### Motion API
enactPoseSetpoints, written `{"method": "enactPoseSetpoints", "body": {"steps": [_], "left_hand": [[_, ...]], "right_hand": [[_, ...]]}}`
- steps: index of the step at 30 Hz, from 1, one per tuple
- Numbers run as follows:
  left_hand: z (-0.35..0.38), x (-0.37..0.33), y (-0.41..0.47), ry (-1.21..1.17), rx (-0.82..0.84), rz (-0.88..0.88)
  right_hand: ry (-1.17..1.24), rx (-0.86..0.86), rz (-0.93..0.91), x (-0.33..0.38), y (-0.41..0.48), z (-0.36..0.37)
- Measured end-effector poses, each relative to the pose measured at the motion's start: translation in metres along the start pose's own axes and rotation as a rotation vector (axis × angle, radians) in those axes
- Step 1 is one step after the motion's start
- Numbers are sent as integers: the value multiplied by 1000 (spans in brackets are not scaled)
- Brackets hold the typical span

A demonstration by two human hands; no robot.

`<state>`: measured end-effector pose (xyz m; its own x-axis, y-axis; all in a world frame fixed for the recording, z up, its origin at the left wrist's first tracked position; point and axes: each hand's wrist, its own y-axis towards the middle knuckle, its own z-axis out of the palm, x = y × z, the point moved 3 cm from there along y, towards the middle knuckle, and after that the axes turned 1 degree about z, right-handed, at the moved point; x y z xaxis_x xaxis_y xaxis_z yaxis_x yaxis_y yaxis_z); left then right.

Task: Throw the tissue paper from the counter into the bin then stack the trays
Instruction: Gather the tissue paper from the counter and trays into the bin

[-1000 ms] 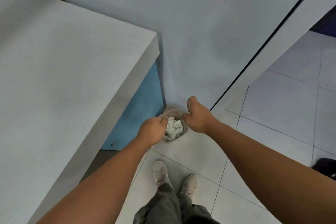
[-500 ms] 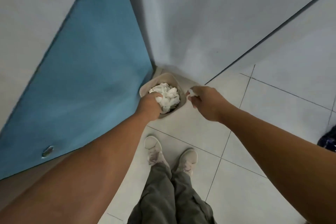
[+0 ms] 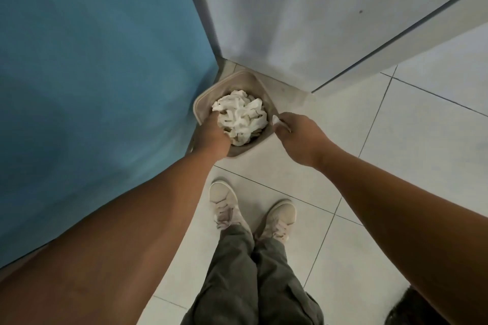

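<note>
White tissue paper (image 3: 241,116) fills a bin (image 3: 229,82). Left hand (image 3: 214,137), at seven o'clock, reaches in, fingers hidden; right hand (image 3: 298,137), at three o'clock, pinches a scrap (image 3: 276,120).

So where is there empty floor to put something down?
Bare tiles lie right of the right hand, which pinches a tissue scrap, and between bin and shoes. The corner is crowded: tissue paper fills the bin, and the left hand reaches in.

Tissue paper (image 3: 243,119) in bin (image 3: 237,77); left hand (image 3: 212,134) in bin, right hand (image 3: 298,137) at its right rim.
</note>
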<state>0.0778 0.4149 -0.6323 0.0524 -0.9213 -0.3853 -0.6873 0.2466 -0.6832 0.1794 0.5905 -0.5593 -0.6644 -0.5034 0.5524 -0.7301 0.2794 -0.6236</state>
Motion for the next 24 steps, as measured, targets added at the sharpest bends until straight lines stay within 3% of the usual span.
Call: {"method": "enactPoseSetpoints", "body": {"steps": [7, 17, 24], "left_hand": [[-21, -3, -20, -46, -59, 19], [-29, -1, -32, -59, -52, 46], [-85, -67, -101, -29, -173, 234]], "right_hand": [[23, -60, -55, 17, 44, 35], [-199, 113, 80, -11, 55, 40], [-71, -86, -48, 48, -29, -22]]}}
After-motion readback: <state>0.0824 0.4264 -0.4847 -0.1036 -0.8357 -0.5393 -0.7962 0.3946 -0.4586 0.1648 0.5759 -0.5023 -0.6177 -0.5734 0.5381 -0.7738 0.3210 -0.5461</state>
